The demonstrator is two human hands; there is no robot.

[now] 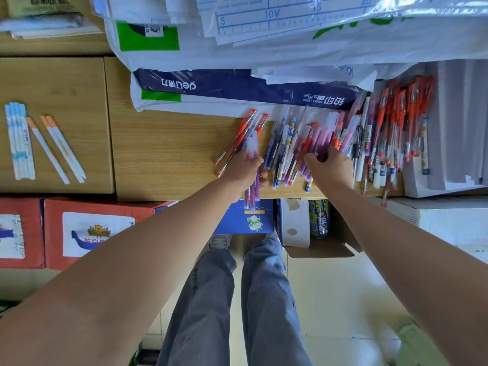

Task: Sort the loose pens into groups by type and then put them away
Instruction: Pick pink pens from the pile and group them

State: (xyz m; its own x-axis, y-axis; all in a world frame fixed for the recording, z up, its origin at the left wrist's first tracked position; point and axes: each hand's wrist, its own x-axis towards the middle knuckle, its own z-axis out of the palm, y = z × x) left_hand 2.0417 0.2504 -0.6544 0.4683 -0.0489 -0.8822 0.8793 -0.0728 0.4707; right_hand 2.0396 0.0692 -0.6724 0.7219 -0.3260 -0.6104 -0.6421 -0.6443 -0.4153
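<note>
The wooden table [163, 154] holds a big mixed pile of pens [295, 143] at 1 o'clock. Lots of red pens [396, 122] lie at 2 o'clock. Far off at 9 o'clock lie two neat little groups, blue-and-white pens [19, 141] and orange-tipped pens [56, 149]. I think most sorting is left, and nothing is put away. The left hand [244, 170] grips a bunch of purple pens [252, 146]. The right hand [331, 167] digs into the pile. Its fingertips are hidden, so I cannot tell if it holds one.
</note>
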